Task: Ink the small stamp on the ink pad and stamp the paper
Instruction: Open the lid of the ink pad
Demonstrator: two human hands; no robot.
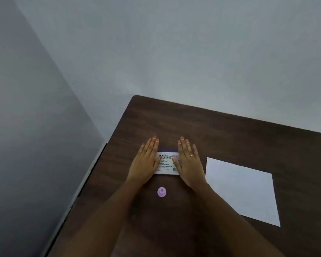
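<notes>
The closed ink pad (167,163), a flat box with a white printed label and a purple far edge, lies on the dark wooden table (220,130). My left hand (146,160) lies flat along its left side and my right hand (188,160) flat along its right side, both thumbs resting on the lid. Neither hand holds anything. The small lilac stamp (161,191) stands upright on the table between my forearms, nearer to me than the pad. A white sheet of paper (243,190) lies to the right of my right hand.
The table's left edge and far left corner (135,97) are close to the pad. A grey wall (35,127) runs along the left and a pale wall rises behind the table.
</notes>
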